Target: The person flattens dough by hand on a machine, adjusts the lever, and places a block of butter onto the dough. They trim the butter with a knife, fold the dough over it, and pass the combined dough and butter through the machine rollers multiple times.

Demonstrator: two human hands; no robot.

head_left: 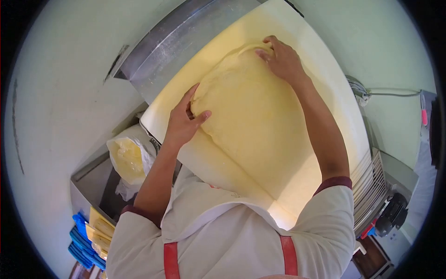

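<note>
Across the middle of the frame spreads a big, pale yellow sheet of dough (255,102), laid flat on a white worktop (327,65), and both hands are on its far rim! On the left side of it, the left hand (183,116) curves half open around the edge, thumb resting on the upper face, fingers parted from it along the rim; how firmly this grip has hold, I cannot tell. Up at top centre, the right hand (284,58) works with a narrower grip, fingers bent over the edge and thumb tip down on the dough; whether it pinches tight, I cannot tell either. Between the two, that rim runs in a slightly uneven curve. Upper left, a grey metal surface (172,49) sits just beside the worktop, dusted with pale specks. Lower left, an open white bag (147,148) shows yellow material (127,156) inside, and near the bottom corner lies a blue bundle (81,246). Over on the right edge, a coiled cable (357,88) hangs above a wire rack (371,188), and bottom centre it's a white garment (227,242) with maroon cuffs (333,183) and red straps (288,255).
</note>
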